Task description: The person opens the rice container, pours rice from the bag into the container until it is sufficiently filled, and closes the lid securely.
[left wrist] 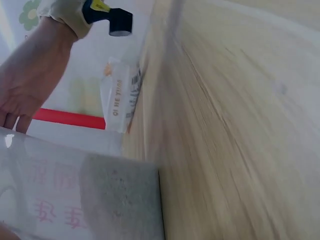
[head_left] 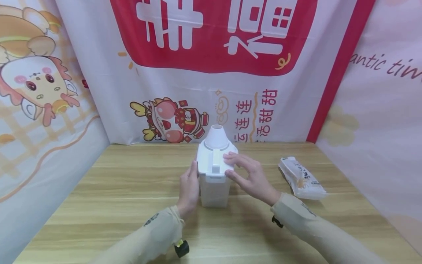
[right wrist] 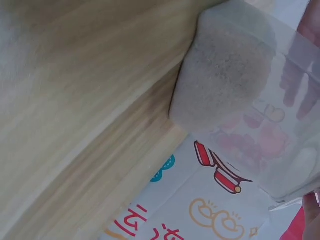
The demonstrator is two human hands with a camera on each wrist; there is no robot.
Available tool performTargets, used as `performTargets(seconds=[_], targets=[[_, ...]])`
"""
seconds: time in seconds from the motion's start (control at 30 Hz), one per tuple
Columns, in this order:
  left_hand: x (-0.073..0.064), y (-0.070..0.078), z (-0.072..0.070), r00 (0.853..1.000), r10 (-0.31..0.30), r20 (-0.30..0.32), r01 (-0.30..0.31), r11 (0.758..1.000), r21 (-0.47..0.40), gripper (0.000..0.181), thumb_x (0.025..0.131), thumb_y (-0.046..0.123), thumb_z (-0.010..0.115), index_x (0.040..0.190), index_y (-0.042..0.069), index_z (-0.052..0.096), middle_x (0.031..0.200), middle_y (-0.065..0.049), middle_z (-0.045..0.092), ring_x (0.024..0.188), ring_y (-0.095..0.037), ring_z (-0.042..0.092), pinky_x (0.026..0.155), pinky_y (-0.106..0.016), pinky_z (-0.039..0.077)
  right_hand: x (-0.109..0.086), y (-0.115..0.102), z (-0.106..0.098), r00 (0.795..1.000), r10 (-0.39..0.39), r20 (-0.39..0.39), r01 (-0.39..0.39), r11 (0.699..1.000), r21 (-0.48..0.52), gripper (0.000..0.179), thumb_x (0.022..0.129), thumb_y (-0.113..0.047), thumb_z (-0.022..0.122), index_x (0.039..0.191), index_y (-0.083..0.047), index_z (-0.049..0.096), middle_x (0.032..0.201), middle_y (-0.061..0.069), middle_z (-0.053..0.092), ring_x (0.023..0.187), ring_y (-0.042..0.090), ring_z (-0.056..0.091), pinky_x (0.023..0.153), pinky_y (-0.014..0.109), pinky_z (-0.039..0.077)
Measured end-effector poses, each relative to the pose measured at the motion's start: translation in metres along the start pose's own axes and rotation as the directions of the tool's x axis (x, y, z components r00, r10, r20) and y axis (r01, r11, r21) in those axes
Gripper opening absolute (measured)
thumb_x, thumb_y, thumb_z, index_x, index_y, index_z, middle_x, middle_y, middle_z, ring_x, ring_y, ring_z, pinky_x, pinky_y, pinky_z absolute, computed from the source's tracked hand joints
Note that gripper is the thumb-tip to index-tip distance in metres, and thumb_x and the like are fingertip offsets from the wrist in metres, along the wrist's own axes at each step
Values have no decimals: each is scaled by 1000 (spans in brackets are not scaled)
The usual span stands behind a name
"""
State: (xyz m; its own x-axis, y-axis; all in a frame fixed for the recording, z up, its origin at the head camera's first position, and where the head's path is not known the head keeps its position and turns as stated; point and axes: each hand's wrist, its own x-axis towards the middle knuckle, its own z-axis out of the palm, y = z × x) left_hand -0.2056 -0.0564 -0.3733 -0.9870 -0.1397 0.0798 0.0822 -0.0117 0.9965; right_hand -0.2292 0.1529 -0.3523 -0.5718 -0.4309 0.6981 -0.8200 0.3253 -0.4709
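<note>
A see-through container (head_left: 214, 192) stands upright on the wooden table, with a white lid (head_left: 206, 161) and a white cone-shaped piece (head_left: 216, 137) on top. Pale grains (right wrist: 227, 70) fill its lower part. My left hand (head_left: 189, 189) lies along the container's left side; through the clear wall in the right wrist view, its fingers (right wrist: 295, 90) look straight. From the right, my right hand (head_left: 252, 176) touches the lid, fingers spread over its right edge and the thumb at the front corner. In the left wrist view, the right hand's fingers (left wrist: 15, 117) are beside the far wall.
A white printed packet (head_left: 301, 178) lies to the right on the wooden table (head_left: 132, 190). Behind the table hangs a red and white printed cloth (head_left: 211, 84), and more printed cloth lines both sides. Dark wrist straps with small devices show at both sleeves.
</note>
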Motion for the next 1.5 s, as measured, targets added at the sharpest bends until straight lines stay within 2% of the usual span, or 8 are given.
performTargets(seconds=[0.2,0.3,0.4,0.53,0.77,0.87,1.07,1.5], targets=[[4,-1,-16,990,115,86,-120,992,47,66,104,55,29,148,8,42,145,-8,49,130,-26,48,109,-46,37,0,-1,-4,999,24,42,-24,1000,-2,29,92,-25,72,120,-17,67,137,-1,58,130,18,48,104,43,43],[8,5,-22,963,216,160,-235,965,116,62,106,50,28,151,8,37,148,-7,45,132,-23,45,111,-44,35,0,-1,-6,999,27,44,-27,1000,16,32,92,-25,72,123,-15,67,137,-2,57,131,19,47,109,42,38],[10,11,-29,930,276,242,-334,909,248,60,106,48,30,155,13,28,155,1,33,139,-18,33,114,-44,28,1,-1,-7,999,28,45,-29,999,34,34,92,-22,72,125,-14,66,138,-1,57,132,20,46,110,43,35],[12,15,-37,864,362,351,-483,795,368,67,102,49,42,157,16,22,160,5,19,145,-18,20,115,-53,19,0,-3,-11,996,57,73,-60,998,28,39,92,-23,72,130,-18,64,140,-3,54,134,18,44,111,46,34],[19,13,-42,708,494,505,-700,585,409,85,93,55,59,156,10,26,162,-5,19,147,-23,16,113,-60,17,-1,-8,-15,990,106,93,-109,994,32,41,91,-17,73,130,-12,64,140,1,54,134,22,43,110,50,33],[23,11,-44,666,509,546,-742,528,412,85,92,55,61,156,9,26,161,-7,20,147,-26,14,113,-60,17,1,-18,-17,990,103,92,-107,993,44,40,90,-11,73,128,-6,64,139,9,55,133,27,44,110,52,33],[29,10,-48,632,524,571,-774,463,432,84,91,55,62,155,10,30,161,-3,23,147,-22,14,114,-58,19,7,-40,-22,990,97,101,-102,994,40,39,89,-8,73,126,-2,64,137,14,56,132,31,46,109,51,34],[37,10,-48,528,614,588,-846,317,429,82,90,58,63,149,6,41,155,-9,35,144,-28,26,113,-53,27,4,-27,-19,994,79,71,-83,995,54,39,90,-13,73,127,-6,65,137,9,57,132,27,46,110,50,33]])
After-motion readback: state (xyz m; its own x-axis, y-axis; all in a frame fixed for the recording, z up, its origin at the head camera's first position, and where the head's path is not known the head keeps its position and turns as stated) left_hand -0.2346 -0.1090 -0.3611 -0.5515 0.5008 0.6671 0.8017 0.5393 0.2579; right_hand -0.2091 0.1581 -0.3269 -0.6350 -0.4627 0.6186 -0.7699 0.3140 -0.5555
